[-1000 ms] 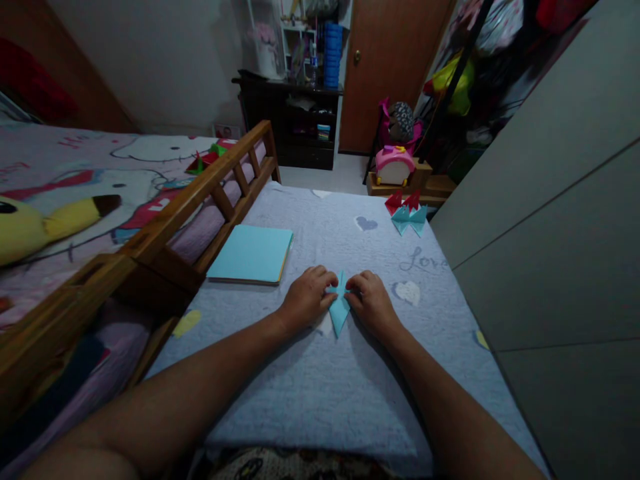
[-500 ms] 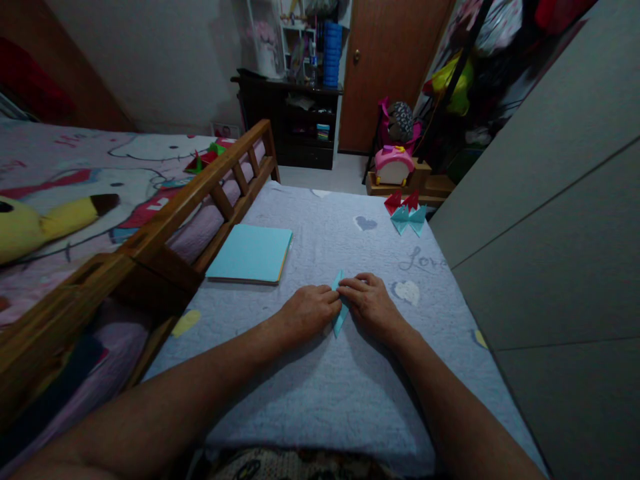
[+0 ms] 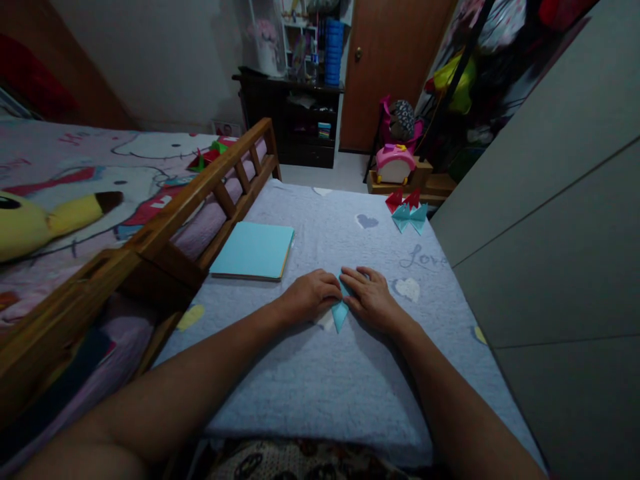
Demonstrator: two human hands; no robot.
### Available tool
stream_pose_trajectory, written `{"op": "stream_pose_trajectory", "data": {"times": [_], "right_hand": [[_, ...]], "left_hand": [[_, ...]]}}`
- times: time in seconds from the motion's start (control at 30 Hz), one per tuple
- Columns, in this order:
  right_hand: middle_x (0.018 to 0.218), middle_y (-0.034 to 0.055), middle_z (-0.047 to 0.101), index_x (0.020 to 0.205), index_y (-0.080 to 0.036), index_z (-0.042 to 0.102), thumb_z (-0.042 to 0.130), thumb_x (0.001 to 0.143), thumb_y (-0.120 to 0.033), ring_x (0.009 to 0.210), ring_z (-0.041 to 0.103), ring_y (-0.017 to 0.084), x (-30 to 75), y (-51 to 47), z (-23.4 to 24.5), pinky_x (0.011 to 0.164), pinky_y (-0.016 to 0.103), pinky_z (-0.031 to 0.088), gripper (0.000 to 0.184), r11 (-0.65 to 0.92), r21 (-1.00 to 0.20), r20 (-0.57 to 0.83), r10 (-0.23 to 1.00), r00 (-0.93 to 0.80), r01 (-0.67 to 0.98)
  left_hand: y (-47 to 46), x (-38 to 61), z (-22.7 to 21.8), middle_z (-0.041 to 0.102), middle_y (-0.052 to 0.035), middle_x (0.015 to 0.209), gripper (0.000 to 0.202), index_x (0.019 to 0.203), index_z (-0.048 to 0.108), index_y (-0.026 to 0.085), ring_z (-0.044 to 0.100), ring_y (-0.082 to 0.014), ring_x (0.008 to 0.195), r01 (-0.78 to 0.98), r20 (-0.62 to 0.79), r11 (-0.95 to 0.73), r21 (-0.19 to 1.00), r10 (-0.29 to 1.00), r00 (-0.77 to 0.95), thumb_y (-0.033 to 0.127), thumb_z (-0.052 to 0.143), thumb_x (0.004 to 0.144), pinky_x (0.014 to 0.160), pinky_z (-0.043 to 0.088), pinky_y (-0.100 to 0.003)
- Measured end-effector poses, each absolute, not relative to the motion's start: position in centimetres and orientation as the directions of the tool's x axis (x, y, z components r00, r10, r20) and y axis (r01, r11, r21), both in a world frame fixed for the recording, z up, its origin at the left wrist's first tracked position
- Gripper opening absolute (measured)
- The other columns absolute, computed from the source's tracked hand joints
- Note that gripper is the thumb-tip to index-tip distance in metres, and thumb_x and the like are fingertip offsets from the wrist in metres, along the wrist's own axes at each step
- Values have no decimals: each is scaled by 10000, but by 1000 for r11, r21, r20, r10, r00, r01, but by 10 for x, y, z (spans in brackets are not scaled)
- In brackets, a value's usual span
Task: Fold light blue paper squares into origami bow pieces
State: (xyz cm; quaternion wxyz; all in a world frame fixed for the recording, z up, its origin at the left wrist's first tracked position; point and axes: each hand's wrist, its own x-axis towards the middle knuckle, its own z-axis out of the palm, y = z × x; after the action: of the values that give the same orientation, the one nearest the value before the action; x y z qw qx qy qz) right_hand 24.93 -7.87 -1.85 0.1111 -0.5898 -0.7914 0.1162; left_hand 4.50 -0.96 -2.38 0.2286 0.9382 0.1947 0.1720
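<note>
A narrow, pointed piece of folded light-blue paper (image 3: 340, 316) lies on the bedspread between my hands. My left hand (image 3: 314, 293) pinches its left edge, thumb and fingers together. From the other side my right hand (image 3: 369, 293) rests over the paper's upper part, its fingers stretched out and pressing it down. Part of the paper is hidden beneath the right fingers. To the left is a stack of square paper (image 3: 253, 250) with a light-blue sheet on top. Folded blue paper shapes (image 3: 410, 218) stand at the far right, with red folded paper shapes (image 3: 395, 200) just behind them.
A wooden bed rail (image 3: 200, 193) runs along the left side, with a yellow plush toy (image 3: 30, 227) beyond it. A pale cabinet (image 3: 550, 220) borders the right. Past the far edge stand a dark cabinet (image 3: 285, 120) and a pink toy case (image 3: 395, 165).
The folded paper now shows a wider lower point. My right fingers have spread flatter over its upper part, and my left hand has shifted slightly up.
</note>
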Motion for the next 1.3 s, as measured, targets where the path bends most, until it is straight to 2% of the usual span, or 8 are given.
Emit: {"op": "stream_pose_trajectory", "data": {"times": [0.13, 0.27, 0.5, 0.7, 0.77, 0.97, 1.17, 1.3], "right_hand": [[1552, 67, 451, 1407, -238, 544, 531, 933, -278, 1390, 382, 337, 250, -79, -19, 1132, 539, 277, 475, 271, -321, 1, 958, -286, 907], [1560, 76, 437, 1433, -226, 516, 503, 938, -255, 1407, 357, 334, 252, -78, -20, 1135, 552, 271, 496, 275, -334, -7, 956, -294, 902], [1580, 78, 404, 1457, -211, 483, 490, 934, -261, 1419, 335, 352, 251, -80, -19, 1142, 567, 256, 525, 285, -332, -18, 951, -308, 899], [1610, 113, 340, 1509, -201, 408, 632, 852, -515, 1458, 259, 407, 248, -86, -11, 1158, 600, 209, 761, 296, -355, -57, 940, -337, 887], [1612, 119, 333, 1515, -203, 400, 644, 839, -547, 1464, 248, 409, 248, -86, -10, 1158, 607, 204, 797, 293, -363, -61, 940, -336, 885], [1605, 129, 344, 1520, -202, 389, 630, 860, -526, 1467, 256, 389, 251, -85, -17, 1161, 603, 205, 774, 285, -383, -38, 945, -324, 878], [1607, 153, 329, 1527, -169, 370, 618, 876, -464, 1475, 262, 354, 257, -82, -20, 1165, 565, 239, 757, 288, -406, -21, 946, -323, 868], [1618, 150, 305, 1543, -177, 342, 595, 886, -406, 1471, 268, 348, 256, -81, -21, 1162, 541, 254, 741, 248, -380, -13, 962, -273, 891]], "left_hand": [[1, 40, -24, 675, -70, 1074, 152, 1006, 727, 183, 604, -191, 1047, 201, 201, -734, 649, 421, 885, 176, 683, 862, 971, 457, -324], [7, 36, -21, 657, -62, 1091, 180, 1020, 723, 193, 599, -181, 1072, 170, 167, -689, 705, 393, 904, 166, 696, 844, 997, 448, -329], [3, 39, -20, 643, -53, 1075, 173, 991, 717, 202, 583, -194, 1078, 237, 129, -698, 676, 429, 894, 175, 705, 820, 999, 443, -358], [-2, 45, -21, 613, -46, 999, 181, 934, 670, 174, 570, -205, 1013, 334, 113, -698, 633, 510, 853, 204, 744, 771, 929, 462, -332], [-4, 47, -20, 609, -49, 995, 205, 936, 653, 168, 564, -211, 1000, 365, 104, -701, 613, 529, 842, 217, 752, 763, 910, 464, -332], [-9, 49, -20, 612, -57, 1009, 271, 998, 633, 165, 556, -218, 978, 399, 114, -717, 571, 552, 826, 242, 756, 769, 890, 461, -344], [-7, 46, -26, 621, -89, 1087, 393, 1177, 668, 184, 564, -230, 1030, 331, 159, -773, 542, 481, 862, 318, 750, 816, 937, 454, -367], [-7, 44, -30, 618, -94, 1099, 391, 1201, 682, 202, 562, -228, 1027, 321, 188, -805, 499, 462, 867, 340, 730, 838, 934, 459, -374]]}}
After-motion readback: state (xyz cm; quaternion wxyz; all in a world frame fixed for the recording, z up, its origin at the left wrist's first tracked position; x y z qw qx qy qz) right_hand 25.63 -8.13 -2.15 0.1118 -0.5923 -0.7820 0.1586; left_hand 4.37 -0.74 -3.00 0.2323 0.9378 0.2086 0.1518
